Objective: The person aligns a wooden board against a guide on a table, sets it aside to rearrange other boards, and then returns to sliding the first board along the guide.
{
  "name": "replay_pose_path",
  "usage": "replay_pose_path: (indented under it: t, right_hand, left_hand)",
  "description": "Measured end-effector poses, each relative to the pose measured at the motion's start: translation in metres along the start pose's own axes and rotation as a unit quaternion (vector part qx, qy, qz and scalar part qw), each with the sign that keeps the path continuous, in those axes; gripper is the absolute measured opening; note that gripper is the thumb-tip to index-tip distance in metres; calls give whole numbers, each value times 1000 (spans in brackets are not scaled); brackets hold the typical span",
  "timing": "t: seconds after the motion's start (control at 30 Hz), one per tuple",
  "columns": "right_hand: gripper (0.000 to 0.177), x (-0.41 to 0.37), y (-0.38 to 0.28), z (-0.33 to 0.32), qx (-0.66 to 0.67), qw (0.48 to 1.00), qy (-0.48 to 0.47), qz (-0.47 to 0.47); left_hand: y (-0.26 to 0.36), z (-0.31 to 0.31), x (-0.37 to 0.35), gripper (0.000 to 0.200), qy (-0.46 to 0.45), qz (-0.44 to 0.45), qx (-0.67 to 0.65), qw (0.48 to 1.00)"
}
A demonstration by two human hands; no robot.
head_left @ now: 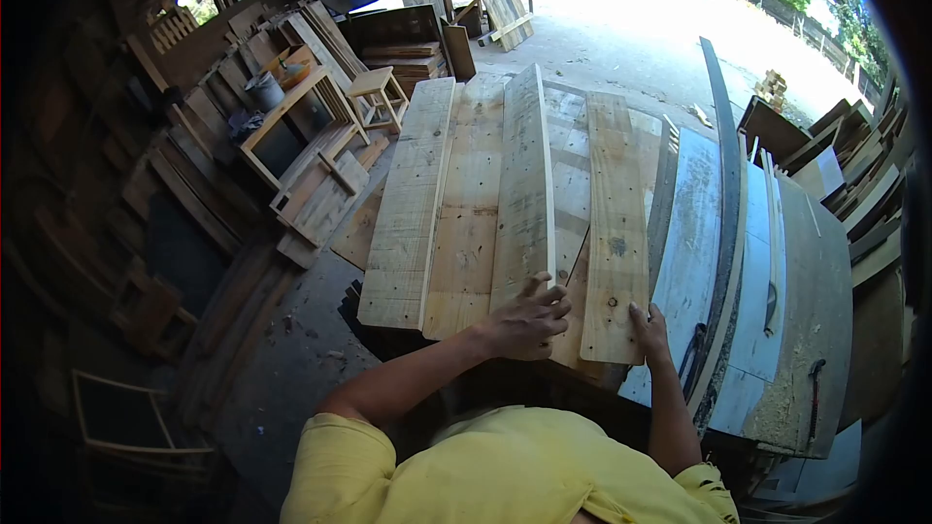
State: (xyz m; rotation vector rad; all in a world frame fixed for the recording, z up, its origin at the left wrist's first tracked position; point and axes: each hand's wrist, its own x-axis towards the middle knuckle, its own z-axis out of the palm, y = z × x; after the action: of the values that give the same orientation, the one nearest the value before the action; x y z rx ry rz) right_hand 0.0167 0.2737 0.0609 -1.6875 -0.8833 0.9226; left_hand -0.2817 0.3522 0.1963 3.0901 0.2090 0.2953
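Note:
My left hand [529, 322] is at the near end of a wooden plank [524, 194] tilted up on its long edge, with its fingers curled round the end. The palm side is hidden. My right hand [652, 335] grips the right edge of another plank [616, 243], near its front end; this one lies flat with nail holes and dark knots. To the left, a pale plank [408, 194] and a browner board [464, 223] lie side by side, pointing away from me.
On the right is a bench surface [815, 311] with long strips, a hammer-like tool [815, 398] and sawdust. A small stool [379, 97] and a wooden shelf frame [291, 116] stand at left. Stacked boards [874, 194] line the right side; bright ground lies beyond.

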Motion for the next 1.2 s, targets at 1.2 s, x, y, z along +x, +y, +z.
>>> replay_pose_path:
  t: [1.2]
  right_hand:
    - [44,-10,-7,6,77,997,-4,1]
  left_hand:
    - [13,25,-137,33,378,-466,-318,734]
